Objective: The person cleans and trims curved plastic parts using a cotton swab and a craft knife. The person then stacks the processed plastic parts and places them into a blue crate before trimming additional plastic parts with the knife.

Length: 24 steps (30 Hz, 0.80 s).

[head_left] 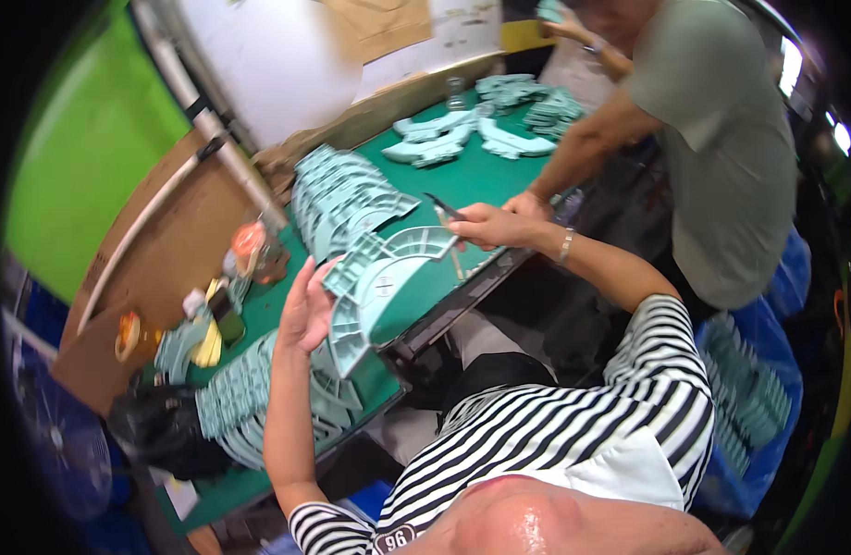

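Observation:
A pale teal, curved plastic part [347, 319] with ribbed compartments along its arc is held up in front of me, over the near edge of the table. My left hand [303, 310] grips its left side, fingers pointing up along the edge. The other end of the arc reaches my right hand [490, 225], which is closed around a slim, dark knife [442, 205]. The knife tip points up and left, just above the part's right end. My right fingers hide the rest of the knife; whether they also touch the part, I cannot tell.
Stacked teal parts [338, 199] stand behind the held one, more [245, 393] at left. Loose curved parts [435, 139] lie at the back of the green table [453, 190]. A co-worker [721, 139] leans in at right. A blue bag [768, 453] holds more parts.

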Each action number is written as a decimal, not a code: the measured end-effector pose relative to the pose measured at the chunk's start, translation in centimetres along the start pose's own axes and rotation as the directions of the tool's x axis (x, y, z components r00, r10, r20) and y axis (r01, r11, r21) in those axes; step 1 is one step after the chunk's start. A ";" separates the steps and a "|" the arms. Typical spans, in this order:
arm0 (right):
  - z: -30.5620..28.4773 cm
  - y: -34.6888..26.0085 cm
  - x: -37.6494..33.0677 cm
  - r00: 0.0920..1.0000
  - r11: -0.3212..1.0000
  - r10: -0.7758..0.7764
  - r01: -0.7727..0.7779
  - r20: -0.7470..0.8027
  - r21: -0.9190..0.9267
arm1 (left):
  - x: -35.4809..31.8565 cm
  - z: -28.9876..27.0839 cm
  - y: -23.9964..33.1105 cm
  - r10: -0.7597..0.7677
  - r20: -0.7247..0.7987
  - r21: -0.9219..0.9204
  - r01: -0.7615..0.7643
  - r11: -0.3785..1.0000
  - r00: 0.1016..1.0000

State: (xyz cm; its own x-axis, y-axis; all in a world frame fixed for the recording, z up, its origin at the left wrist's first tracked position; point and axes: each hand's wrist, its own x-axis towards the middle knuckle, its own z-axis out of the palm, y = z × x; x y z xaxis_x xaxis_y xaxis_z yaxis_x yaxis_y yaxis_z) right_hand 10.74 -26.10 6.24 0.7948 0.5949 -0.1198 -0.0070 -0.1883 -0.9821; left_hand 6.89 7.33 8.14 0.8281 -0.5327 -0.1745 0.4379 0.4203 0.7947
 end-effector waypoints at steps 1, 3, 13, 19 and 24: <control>0.0 -0.3 -0.1 1.000 1.000 -0.009 0.010 0.024 -0.012 | -0.8 0.5 0.0 -0.041 0.022 -0.094 0.043 0.995 0.999; -0.1 -1.4 0.2 0.994 0.997 -0.019 0.028 0.104 -0.077 | -1.4 -0.1 -1.0 -0.115 -0.040 -0.174 0.106 0.979 0.993; 1.3 -6.6 9.1 0.976 0.936 -0.214 0.198 -0.025 -0.290 | -4.0 -0.8 -1.4 0.113 -0.207 -0.214 -0.157 0.964 0.972; -0.2 -5.9 13.6 0.922 0.997 -0.074 0.078 -0.380 -0.003 | -3.9 -3.1 -1.0 0.301 -0.345 -0.219 -0.389 0.895 0.889; -1.3 -3.9 13.1 0.958 0.987 0.000 0.045 -0.287 0.151 | -5.0 -3.4 -1.4 0.312 -0.316 -0.329 -0.412 0.850 0.896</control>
State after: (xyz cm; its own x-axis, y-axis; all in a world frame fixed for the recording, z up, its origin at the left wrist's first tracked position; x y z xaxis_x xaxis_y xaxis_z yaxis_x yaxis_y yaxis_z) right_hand 21.97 -18.54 8.71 0.9355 0.3458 -0.0732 -0.0629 -0.0411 -0.9972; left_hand 3.35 11.97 5.94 0.9891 -0.1142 -0.0925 0.1464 0.8184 0.5556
